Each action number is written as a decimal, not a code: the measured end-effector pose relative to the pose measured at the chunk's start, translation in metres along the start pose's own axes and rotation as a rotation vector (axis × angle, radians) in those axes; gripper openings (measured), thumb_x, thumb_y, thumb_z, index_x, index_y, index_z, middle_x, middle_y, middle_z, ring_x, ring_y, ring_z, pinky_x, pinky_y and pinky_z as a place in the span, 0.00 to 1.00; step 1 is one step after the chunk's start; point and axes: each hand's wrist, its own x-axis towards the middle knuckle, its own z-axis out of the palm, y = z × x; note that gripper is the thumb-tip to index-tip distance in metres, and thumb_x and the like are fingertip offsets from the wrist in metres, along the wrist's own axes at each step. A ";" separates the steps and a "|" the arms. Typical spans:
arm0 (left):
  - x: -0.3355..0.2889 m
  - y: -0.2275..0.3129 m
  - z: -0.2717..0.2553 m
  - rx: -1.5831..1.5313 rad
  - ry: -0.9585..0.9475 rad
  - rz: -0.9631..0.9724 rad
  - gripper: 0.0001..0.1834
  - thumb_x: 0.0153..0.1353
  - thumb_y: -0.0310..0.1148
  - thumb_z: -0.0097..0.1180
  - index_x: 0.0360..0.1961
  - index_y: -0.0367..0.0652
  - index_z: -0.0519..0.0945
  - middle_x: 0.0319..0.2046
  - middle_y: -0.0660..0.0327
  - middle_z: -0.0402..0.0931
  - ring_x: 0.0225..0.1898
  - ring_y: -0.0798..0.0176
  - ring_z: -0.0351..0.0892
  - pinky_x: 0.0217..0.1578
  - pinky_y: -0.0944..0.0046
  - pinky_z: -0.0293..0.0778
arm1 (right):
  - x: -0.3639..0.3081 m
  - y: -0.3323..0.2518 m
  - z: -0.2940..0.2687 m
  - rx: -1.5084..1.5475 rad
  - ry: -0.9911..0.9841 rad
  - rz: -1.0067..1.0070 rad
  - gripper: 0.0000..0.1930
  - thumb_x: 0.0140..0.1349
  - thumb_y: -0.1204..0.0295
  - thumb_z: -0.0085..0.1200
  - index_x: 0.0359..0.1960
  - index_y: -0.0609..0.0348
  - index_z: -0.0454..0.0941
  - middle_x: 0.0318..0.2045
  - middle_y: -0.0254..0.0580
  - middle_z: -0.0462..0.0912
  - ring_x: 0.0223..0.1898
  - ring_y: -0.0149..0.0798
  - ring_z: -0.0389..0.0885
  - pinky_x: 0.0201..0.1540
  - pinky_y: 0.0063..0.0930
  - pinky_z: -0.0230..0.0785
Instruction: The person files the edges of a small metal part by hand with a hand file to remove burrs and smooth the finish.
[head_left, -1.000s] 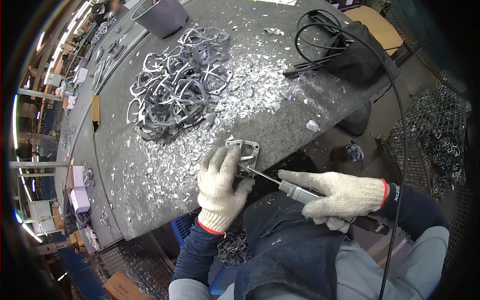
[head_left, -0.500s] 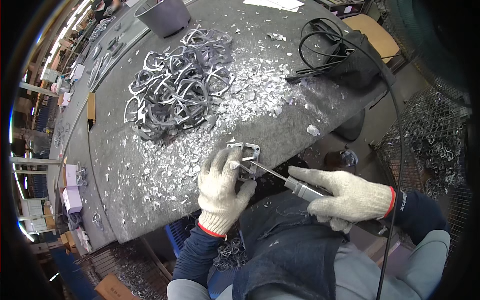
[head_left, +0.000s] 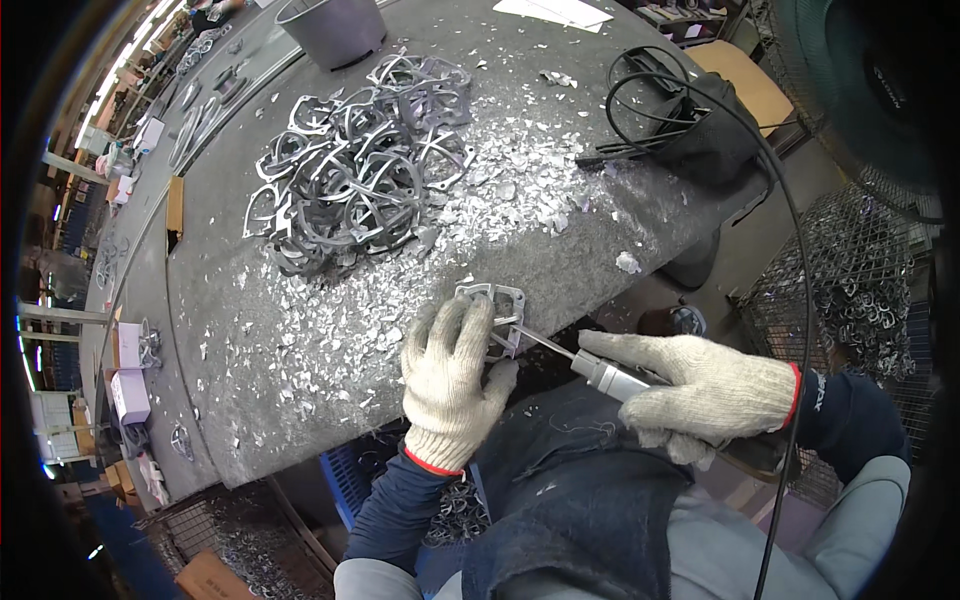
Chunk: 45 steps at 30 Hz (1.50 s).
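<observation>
My left hand [head_left: 447, 375], in a white knitted glove with a red cuff, holds down a small silver metal frame [head_left: 512, 302] at the table's near edge. Its fingers lie over the left part of the frame and hide some of it. My right hand [head_left: 705, 388], gloved the same way, is wrapped round a grey hand-held deburring tool [head_left: 612, 378] with a thin metal rod. The rod's tip reaches into the frame's lower opening. Beyond my left hand, a heap of similar metal frames [head_left: 365, 170] lies among thin metal flakes [head_left: 510, 190].
A grey bucket [head_left: 335, 30] stands at the far side of the table [head_left: 290, 440]. A black bag [head_left: 715, 130] with coiled cable lies far right. A black cable [head_left: 803, 270] runs down past my right wrist. Wire baskets [head_left: 850, 290] with metal parts stand right; a blue crate [head_left: 345, 485] is below.
The rod has shifted slightly lower within the frame, and both hands have moved a little to the right in the picture. The whole view has tilted slightly; both grips stay the same.
</observation>
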 end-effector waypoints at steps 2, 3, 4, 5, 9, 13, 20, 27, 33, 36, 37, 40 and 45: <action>0.000 0.002 0.000 0.007 -0.007 0.003 0.50 0.44 0.32 0.84 0.75 0.41 0.85 0.68 0.45 0.85 0.69 0.30 0.83 0.72 0.33 0.78 | -0.001 0.004 0.003 0.051 0.012 0.050 0.49 0.85 0.68 0.57 0.99 0.45 0.40 0.37 0.36 0.83 0.26 0.27 0.83 0.28 0.28 0.85; 0.000 0.002 0.000 0.019 -0.014 0.010 0.50 0.44 0.32 0.84 0.75 0.41 0.85 0.68 0.45 0.85 0.69 0.30 0.83 0.72 0.33 0.78 | -0.002 0.005 0.005 0.070 -0.026 -0.011 0.49 0.85 0.70 0.56 0.99 0.46 0.40 0.37 0.36 0.82 0.26 0.27 0.82 0.28 0.27 0.83; -0.001 0.003 0.000 0.033 -0.029 -0.002 0.50 0.44 0.32 0.84 0.75 0.41 0.85 0.68 0.45 0.84 0.69 0.30 0.83 0.72 0.33 0.78 | -0.002 0.007 0.006 0.084 -0.041 -0.008 0.49 0.84 0.72 0.55 0.99 0.46 0.40 0.37 0.36 0.82 0.27 0.26 0.82 0.29 0.26 0.82; -0.001 0.004 0.000 0.041 -0.016 0.019 0.50 0.43 0.31 0.84 0.75 0.41 0.85 0.68 0.45 0.84 0.69 0.30 0.83 0.72 0.33 0.78 | -0.002 0.009 0.006 0.096 -0.055 -0.004 0.49 0.84 0.74 0.54 0.99 0.47 0.40 0.37 0.36 0.82 0.27 0.26 0.81 0.29 0.25 0.81; 0.000 0.004 0.000 0.029 0.008 0.015 0.50 0.43 0.31 0.83 0.75 0.41 0.85 0.68 0.45 0.84 0.70 0.30 0.82 0.72 0.32 0.78 | 0.003 0.023 0.007 0.102 -0.088 -0.039 0.49 0.84 0.73 0.55 0.99 0.47 0.39 0.38 0.37 0.83 0.28 0.27 0.84 0.30 0.27 0.83; 0.002 0.000 0.001 -0.001 0.016 0.035 0.49 0.44 0.31 0.82 0.75 0.41 0.85 0.68 0.46 0.84 0.70 0.31 0.82 0.71 0.33 0.79 | 0.019 0.046 0.007 -0.542 0.175 -0.256 0.49 0.81 0.70 0.62 0.97 0.39 0.49 0.35 0.46 0.87 0.29 0.42 0.92 0.32 0.40 0.88; 0.015 0.000 -0.004 -0.006 -0.072 -0.017 0.48 0.48 0.33 0.80 0.76 0.45 0.83 0.69 0.46 0.82 0.71 0.31 0.81 0.72 0.34 0.77 | 0.036 0.065 -0.003 -1.387 0.653 -0.466 0.44 0.79 0.65 0.64 0.94 0.27 0.59 0.32 0.54 0.89 0.31 0.59 0.94 0.33 0.56 0.88; 0.020 0.019 -0.005 0.102 -0.098 -0.119 0.49 0.47 0.40 0.85 0.76 0.49 0.84 0.68 0.46 0.83 0.66 0.33 0.83 0.67 0.33 0.77 | 0.030 0.063 -0.002 -1.363 0.593 -0.460 0.44 0.78 0.69 0.63 0.93 0.25 0.63 0.33 0.53 0.87 0.31 0.60 0.94 0.34 0.55 0.89; 0.026 0.017 0.003 0.098 -0.047 -0.111 0.45 0.53 0.36 0.81 0.74 0.41 0.81 0.66 0.44 0.82 0.65 0.34 0.85 0.63 0.36 0.79 | 0.014 0.048 -0.005 -1.664 0.834 -0.538 0.36 0.83 0.65 0.57 0.89 0.11 0.70 0.30 0.50 0.84 0.29 0.53 0.94 0.26 0.53 0.84; 0.035 0.007 -0.004 0.018 -0.116 -0.087 0.46 0.55 0.34 0.77 0.77 0.36 0.79 0.70 0.40 0.82 0.67 0.31 0.84 0.68 0.36 0.80 | 0.006 0.036 -0.004 -1.796 0.879 -0.579 0.34 0.84 0.61 0.57 0.87 0.09 0.73 0.29 0.49 0.84 0.27 0.50 0.93 0.24 0.50 0.83; 0.039 0.004 -0.005 -0.008 -0.120 -0.063 0.46 0.55 0.34 0.76 0.78 0.35 0.78 0.71 0.39 0.82 0.68 0.30 0.84 0.69 0.36 0.80 | 0.005 0.031 -0.006 -1.764 0.881 -0.611 0.32 0.84 0.60 0.57 0.86 0.10 0.75 0.30 0.48 0.85 0.26 0.51 0.93 0.22 0.51 0.82; 0.043 -0.003 -0.004 0.029 -0.175 -0.010 0.47 0.55 0.36 0.77 0.77 0.35 0.79 0.72 0.39 0.82 0.70 0.30 0.82 0.72 0.36 0.79 | 0.009 0.023 -0.009 -1.826 0.992 -0.688 0.26 0.84 0.55 0.57 0.80 0.13 0.82 0.30 0.42 0.85 0.24 0.48 0.90 0.17 0.48 0.77; 0.035 -0.006 0.008 0.036 -0.181 -0.021 0.47 0.54 0.37 0.78 0.77 0.35 0.80 0.73 0.41 0.82 0.71 0.31 0.81 0.73 0.35 0.78 | 0.017 0.014 -0.008 -1.951 1.075 -0.782 0.26 0.81 0.52 0.61 0.79 0.18 0.84 0.27 0.41 0.83 0.21 0.43 0.88 0.19 0.43 0.80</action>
